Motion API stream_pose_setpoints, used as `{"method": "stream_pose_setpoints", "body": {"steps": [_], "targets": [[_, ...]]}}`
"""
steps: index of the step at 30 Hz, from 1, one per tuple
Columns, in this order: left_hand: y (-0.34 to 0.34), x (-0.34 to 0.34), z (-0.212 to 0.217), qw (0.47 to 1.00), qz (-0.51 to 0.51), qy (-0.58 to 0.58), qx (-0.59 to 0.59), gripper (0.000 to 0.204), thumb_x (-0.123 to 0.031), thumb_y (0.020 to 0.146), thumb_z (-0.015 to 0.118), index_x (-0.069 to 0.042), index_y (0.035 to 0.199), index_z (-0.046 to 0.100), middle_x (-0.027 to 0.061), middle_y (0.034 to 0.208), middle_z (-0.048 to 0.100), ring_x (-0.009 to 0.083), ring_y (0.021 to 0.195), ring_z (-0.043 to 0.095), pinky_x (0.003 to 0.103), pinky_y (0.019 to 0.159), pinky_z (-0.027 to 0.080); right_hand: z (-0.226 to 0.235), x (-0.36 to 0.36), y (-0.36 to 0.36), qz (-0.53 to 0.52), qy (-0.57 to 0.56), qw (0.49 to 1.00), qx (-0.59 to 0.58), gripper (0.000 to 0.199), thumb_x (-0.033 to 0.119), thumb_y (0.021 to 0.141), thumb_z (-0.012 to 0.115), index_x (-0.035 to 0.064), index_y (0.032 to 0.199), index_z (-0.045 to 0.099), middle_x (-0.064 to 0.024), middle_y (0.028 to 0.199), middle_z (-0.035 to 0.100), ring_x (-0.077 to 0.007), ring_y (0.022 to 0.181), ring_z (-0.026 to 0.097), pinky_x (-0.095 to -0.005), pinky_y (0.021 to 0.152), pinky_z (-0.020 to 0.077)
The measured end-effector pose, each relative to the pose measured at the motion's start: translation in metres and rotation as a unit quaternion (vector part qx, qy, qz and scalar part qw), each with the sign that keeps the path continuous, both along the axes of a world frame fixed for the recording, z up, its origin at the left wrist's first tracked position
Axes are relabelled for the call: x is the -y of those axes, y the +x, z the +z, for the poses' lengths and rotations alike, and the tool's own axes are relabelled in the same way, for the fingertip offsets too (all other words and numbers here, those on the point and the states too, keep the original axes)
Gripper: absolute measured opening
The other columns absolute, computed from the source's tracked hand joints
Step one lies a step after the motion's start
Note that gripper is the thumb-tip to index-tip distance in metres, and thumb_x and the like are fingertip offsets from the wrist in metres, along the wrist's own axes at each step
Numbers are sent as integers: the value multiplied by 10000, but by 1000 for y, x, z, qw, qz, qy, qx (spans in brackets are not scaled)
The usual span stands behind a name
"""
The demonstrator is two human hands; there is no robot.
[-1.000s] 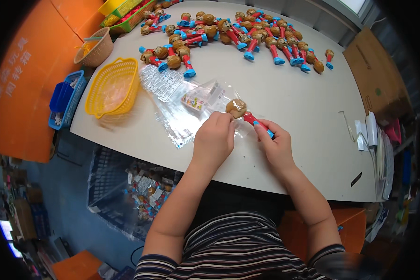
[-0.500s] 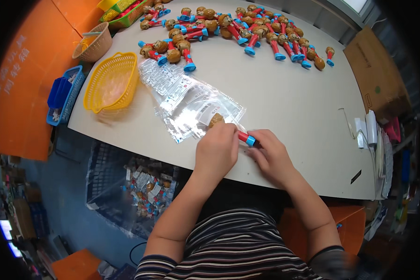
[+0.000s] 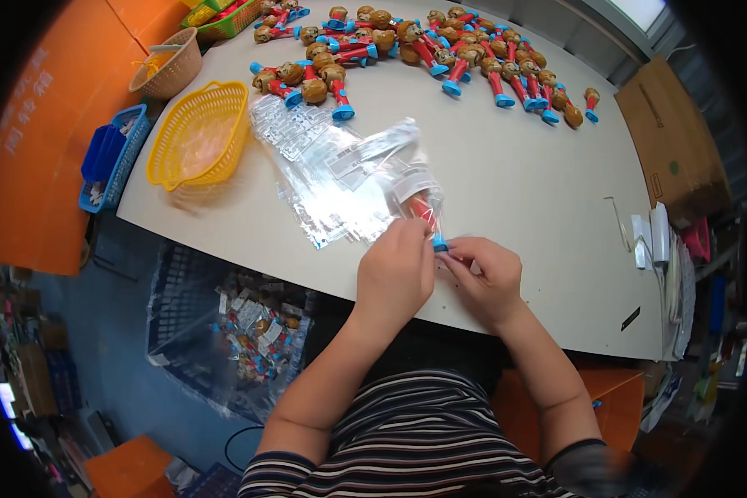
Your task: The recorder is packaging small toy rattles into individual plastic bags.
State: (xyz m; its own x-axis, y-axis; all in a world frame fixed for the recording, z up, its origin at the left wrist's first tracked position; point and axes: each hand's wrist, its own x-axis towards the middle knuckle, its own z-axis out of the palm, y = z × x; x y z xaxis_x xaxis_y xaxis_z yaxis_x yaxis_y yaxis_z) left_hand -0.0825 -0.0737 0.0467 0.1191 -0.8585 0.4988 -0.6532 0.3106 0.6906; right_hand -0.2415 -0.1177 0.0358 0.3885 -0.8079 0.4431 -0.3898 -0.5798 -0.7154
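A small toy figure (image 3: 424,209) with a red body and a blue base lies inside a clear plastic bag (image 3: 415,178) near the table's front edge. My left hand (image 3: 397,272) is closed on the bag's near end, its fingertips partly hidden behind the knuckles. Thumb and fingers of my right hand (image 3: 491,275) pinch the figure's blue base at the bag's mouth. Beneath and left of them, a pile of flat clear printed bags (image 3: 319,195) spreads over the table.
Several brown-headed figures (image 3: 423,54) lie along the far table. At left stand a yellow basket (image 3: 159,162), a beige basket (image 3: 192,58) and a blue basket (image 3: 137,141). A lined blue crate (image 3: 170,290) holds bagged figures below. A cardboard box (image 3: 672,141) stands right.
The figure, head first, has gone into the bag, which now points farther away from me. Both hands have shifted slightly right, and the right fingers have closed in on the base.
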Motion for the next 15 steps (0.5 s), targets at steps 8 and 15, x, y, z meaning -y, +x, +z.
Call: {"method": "stream_pose_setpoints", "body": {"steps": [8, 15], "targets": [[-4, -2, -2, 999, -32, 26, 34, 114, -37, 851, 637, -21, 948, 579, 143, 854, 596, 331, 759, 617, 403, 655, 497, 0, 14, 5, -45, -45, 998, -17, 416, -16, 759, 717, 26, 1147, 570, -105, 1035, 646, -187, 902, 617, -285, 774, 490], [4, -8, -5, 994, -39, 59, 88, 128, -58, 849, 648, -36, 956, 583, 135, 861, 594, 327, 785, 616, 406, 674, 493, -8, 22, 13, 34, 145, 988, 38, 545, 42, 790, 716, 37, 1293, 504, -146, 1073, 657, -246, 963, 648, -334, 871, 519]]}}
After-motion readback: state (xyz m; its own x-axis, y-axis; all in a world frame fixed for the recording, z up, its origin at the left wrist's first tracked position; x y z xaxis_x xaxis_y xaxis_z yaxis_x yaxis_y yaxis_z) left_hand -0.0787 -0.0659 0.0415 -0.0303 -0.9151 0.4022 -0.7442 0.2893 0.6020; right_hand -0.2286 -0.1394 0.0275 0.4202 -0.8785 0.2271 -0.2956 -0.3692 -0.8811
